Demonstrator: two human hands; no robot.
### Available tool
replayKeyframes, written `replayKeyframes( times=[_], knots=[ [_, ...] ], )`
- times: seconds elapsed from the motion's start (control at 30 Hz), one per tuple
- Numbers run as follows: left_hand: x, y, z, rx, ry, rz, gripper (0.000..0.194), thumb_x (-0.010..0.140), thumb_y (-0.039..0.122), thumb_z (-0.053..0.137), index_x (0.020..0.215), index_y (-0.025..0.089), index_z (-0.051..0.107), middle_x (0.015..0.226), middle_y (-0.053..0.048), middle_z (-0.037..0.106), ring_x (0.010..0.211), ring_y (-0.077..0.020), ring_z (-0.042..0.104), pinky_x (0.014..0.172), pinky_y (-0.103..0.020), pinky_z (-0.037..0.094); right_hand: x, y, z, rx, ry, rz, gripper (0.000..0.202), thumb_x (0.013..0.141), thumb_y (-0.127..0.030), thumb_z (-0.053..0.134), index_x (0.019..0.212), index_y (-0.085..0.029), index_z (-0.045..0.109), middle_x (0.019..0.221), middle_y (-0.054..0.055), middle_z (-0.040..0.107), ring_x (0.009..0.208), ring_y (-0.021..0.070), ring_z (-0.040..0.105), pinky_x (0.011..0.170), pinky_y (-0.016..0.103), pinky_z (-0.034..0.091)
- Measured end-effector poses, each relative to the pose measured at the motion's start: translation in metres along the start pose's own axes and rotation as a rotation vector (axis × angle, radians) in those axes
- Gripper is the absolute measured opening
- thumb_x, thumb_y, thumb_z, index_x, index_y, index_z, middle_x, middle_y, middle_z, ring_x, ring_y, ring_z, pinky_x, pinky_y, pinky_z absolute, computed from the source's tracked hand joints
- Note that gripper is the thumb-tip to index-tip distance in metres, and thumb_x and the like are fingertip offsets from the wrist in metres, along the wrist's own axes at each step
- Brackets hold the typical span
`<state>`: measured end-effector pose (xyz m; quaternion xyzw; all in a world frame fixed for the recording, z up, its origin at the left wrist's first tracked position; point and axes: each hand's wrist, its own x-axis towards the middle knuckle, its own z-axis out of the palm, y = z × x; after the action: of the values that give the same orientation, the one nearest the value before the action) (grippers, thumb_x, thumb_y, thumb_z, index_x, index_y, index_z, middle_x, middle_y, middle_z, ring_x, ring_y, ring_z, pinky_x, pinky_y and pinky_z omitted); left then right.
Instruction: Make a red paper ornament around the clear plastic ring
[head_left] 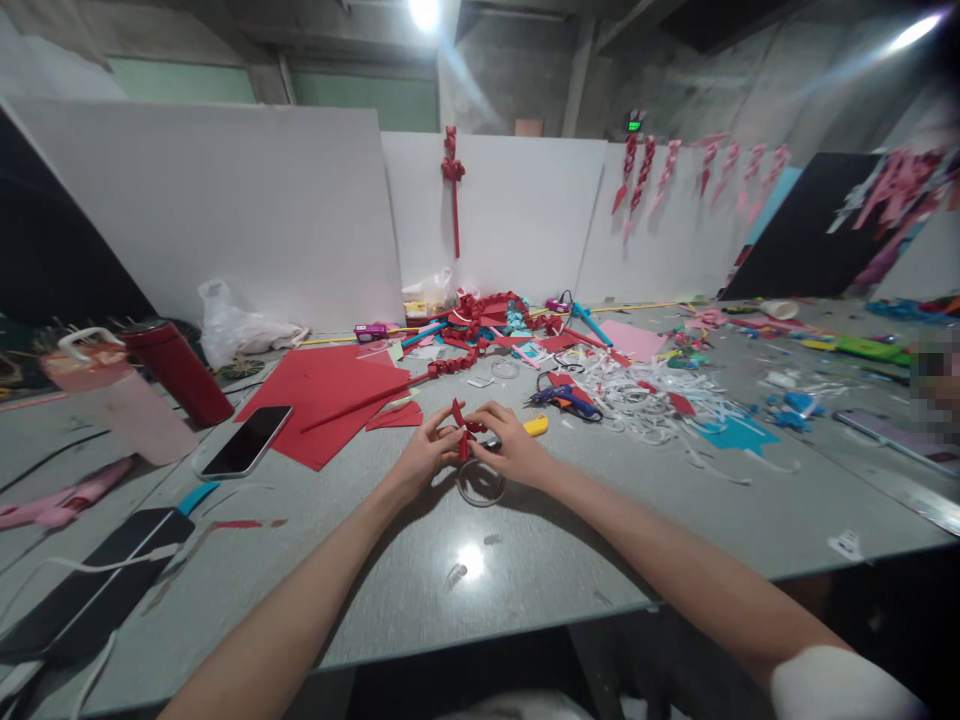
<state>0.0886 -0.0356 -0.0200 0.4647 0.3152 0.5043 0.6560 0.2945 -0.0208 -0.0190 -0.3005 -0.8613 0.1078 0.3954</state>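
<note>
Both hands meet above the grey table around a small folded red strip (463, 440). My left hand (429, 448) is closed, pinching the strip from the left with thumb and fingers. From the right, my right hand (510, 447) grips the same piece with bent fingers, partly hiding it. Just below the fingers a clear ring (481, 484) shows on the table. A yellow-handled tool (535, 426) sticks out behind my right hand; whether it is touched I cannot tell. Beyond it lies a blue glue gun (564, 397).
Red sheets (330, 385) and a phone (247, 441) lie left, near a red flask (180, 370) and a pink-lidded bottle (120, 390). White strips (649, 385) heap up at right. A black power bank (90, 585) with cables is front left. Another person's hand, blurred, is at far right.
</note>
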Motion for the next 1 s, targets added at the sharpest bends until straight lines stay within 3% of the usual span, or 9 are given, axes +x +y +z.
replayKeyframes(
  times=[0.3, 0.47, 0.7, 0.9, 1.0],
  knots=[
    [0.000, 0.001, -0.001, 0.060, 0.008, 0.003, 0.068, 0.079, 0.039, 0.093, 0.141, 0.024, 0.069, 0.108, -0.009, 0.079, 0.088, -0.0188, 0.075, 0.076, -0.028, 0.059, 0.002, 0.001, -0.001, 0.025, 0.010, -0.054, 0.030, 0.101, -0.026, 0.068, 0.132, -0.028, 0.068, 0.131, 0.010, 0.070, 0.126, 0.0309, 0.062, 0.110, 0.054, 0.050],
    [0.001, 0.001, -0.002, 0.067, -0.002, 0.007, 0.070, 0.078, 0.041, 0.093, 0.142, 0.022, 0.068, 0.114, -0.013, 0.079, 0.089, -0.0205, 0.076, 0.075, -0.028, 0.059, 0.001, 0.006, 0.001, -0.020, -0.016, -0.064, 0.030, 0.102, -0.027, 0.069, 0.131, -0.025, 0.070, 0.120, 0.011, 0.078, 0.111, 0.0312, 0.069, 0.102, 0.054, 0.052],
    [0.002, 0.000, -0.004, 0.109, -0.008, -0.006, 0.070, 0.081, 0.045, 0.091, 0.142, 0.023, 0.067, 0.113, -0.011, 0.079, 0.091, -0.0198, 0.076, 0.077, -0.028, 0.058, -0.001, 0.018, 0.005, -0.041, -0.002, -0.104, 0.029, 0.102, -0.030, 0.073, 0.130, -0.020, 0.073, 0.116, 0.012, 0.082, 0.101, 0.0274, 0.075, 0.096, 0.045, 0.057],
    [0.008, -0.005, -0.012, 0.316, -0.009, 0.101, 0.060, 0.088, 0.052, 0.081, 0.137, 0.022, 0.067, 0.105, -0.008, 0.076, 0.085, -0.0194, 0.074, 0.074, -0.031, 0.059, 0.000, 0.024, 0.005, -0.076, -0.012, -0.085, 0.027, 0.103, -0.026, 0.072, 0.129, -0.022, 0.075, 0.113, 0.011, 0.084, 0.098, 0.0272, 0.077, 0.092, 0.041, 0.058],
    [0.009, -0.004, -0.016, 0.459, 0.036, 0.193, 0.060, 0.093, 0.051, 0.075, 0.144, 0.024, 0.061, 0.120, -0.010, 0.070, 0.084, -0.0168, 0.071, 0.073, -0.032, 0.060, 0.000, 0.023, 0.003, -0.077, -0.034, -0.073, 0.026, 0.103, -0.023, 0.071, 0.128, -0.022, 0.076, 0.114, 0.011, 0.084, 0.100, 0.0275, 0.078, 0.093, 0.041, 0.058]
  ],
)
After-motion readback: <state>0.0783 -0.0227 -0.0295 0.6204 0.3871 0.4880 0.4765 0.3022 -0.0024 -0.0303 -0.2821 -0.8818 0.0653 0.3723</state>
